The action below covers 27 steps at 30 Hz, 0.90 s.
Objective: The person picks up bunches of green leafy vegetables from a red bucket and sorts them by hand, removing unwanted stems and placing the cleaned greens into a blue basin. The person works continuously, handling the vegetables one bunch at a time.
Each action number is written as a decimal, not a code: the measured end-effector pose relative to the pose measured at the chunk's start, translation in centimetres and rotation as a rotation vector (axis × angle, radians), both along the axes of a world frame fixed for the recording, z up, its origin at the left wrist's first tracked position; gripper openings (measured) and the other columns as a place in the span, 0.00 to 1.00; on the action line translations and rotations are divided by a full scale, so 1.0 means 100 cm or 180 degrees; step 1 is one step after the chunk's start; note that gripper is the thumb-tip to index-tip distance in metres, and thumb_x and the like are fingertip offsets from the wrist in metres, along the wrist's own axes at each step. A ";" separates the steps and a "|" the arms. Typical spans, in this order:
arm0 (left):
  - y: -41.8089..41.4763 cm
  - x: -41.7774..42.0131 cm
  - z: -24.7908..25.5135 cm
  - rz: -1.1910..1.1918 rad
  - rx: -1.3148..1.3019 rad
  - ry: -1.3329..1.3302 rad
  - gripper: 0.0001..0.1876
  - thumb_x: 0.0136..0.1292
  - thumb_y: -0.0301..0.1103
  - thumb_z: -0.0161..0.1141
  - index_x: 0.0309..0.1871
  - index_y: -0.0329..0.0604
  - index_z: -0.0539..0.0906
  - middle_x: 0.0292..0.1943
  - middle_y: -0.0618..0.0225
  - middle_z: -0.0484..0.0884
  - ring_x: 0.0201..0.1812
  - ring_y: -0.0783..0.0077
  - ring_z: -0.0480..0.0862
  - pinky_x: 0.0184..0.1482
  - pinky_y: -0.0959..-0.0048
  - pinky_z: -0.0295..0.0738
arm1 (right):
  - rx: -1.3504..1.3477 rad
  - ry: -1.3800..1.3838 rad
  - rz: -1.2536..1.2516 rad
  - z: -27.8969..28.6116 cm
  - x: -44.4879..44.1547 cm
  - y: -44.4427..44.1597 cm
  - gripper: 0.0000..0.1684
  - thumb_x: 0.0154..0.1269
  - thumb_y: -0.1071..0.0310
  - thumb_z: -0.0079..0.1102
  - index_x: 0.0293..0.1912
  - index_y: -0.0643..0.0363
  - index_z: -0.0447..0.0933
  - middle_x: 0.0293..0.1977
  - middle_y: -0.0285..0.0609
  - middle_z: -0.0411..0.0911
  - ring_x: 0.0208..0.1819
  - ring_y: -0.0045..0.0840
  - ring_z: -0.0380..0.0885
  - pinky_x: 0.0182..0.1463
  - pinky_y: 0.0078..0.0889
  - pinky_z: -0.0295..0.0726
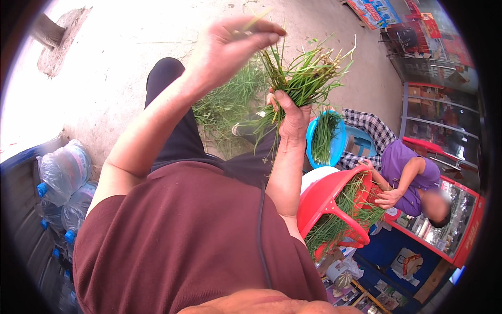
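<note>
My right hand (292, 117) grips a bunch of thin green stalks (310, 78), which look like garlic chives. Pale, ragged ends fan out at the top, and a few long blades hang down past the wrist. Just above and left of the bunch is my left hand (239, 45), slightly blurred, its thumb and fingertips pinched together. A yellowish blade (257, 19) runs through its fingers. Below the hands, between my legs, a loose heap of grassy greens (231, 100) lies on the ground.
At right, a red plastic basket (333, 192) holds more greens, beside a blue basin (342, 145) of chives. A seated person in a purple shirt (410, 172) reaches into the basket. Bagged water bottles (64, 172) stand at left. A glass display case (451, 219) is behind the person.
</note>
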<state>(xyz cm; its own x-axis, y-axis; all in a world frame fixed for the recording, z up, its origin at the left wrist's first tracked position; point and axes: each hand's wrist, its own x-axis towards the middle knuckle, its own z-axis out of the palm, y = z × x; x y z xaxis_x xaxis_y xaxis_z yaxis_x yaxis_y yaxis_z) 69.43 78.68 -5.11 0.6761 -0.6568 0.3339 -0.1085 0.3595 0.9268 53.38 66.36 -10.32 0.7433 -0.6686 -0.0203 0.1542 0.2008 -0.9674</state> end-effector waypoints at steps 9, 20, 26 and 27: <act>-0.011 -0.022 0.000 -0.0276 0.0380 -0.0242 0.08 0.65 0.24 0.61 0.46 0.35 0.85 0.39 0.68 0.87 0.42 0.82 0.82 0.49 0.78 0.78 | -0.0208 0.0013 0.0131 0.006 0.000 0.005 0.31 0.54 0.81 0.64 0.60 0.60 0.72 0.44 0.38 0.80 0.37 0.18 0.78 0.37 0.20 0.78; -0.006 -0.001 0.006 0.0512 0.0540 0.0166 0.07 0.66 0.30 0.63 0.42 0.36 0.84 0.36 0.68 0.85 0.40 0.80 0.82 0.49 0.78 0.77 | -0.0535 0.0441 0.0383 -0.022 -0.001 -0.005 0.28 0.59 0.78 0.63 0.60 0.63 0.72 0.49 0.37 0.79 0.44 0.19 0.78 0.47 0.22 0.78; -0.005 0.022 0.001 0.0440 0.0018 0.0677 0.06 0.67 0.30 0.61 0.38 0.37 0.82 0.31 0.72 0.82 0.35 0.82 0.78 0.40 0.82 0.71 | -0.0637 0.0542 0.0353 -0.053 -0.001 -0.017 0.16 0.57 0.75 0.67 0.46 0.62 0.79 0.34 0.40 0.83 0.29 0.19 0.78 0.34 0.23 0.78; -0.004 0.023 0.000 0.0497 0.0119 0.0642 0.06 0.66 0.30 0.61 0.38 0.37 0.82 0.31 0.71 0.83 0.35 0.81 0.78 0.40 0.82 0.72 | -0.0555 0.0492 0.0376 -0.054 0.000 -0.016 0.16 0.57 0.75 0.67 0.46 0.62 0.79 0.34 0.40 0.82 0.29 0.20 0.78 0.34 0.23 0.78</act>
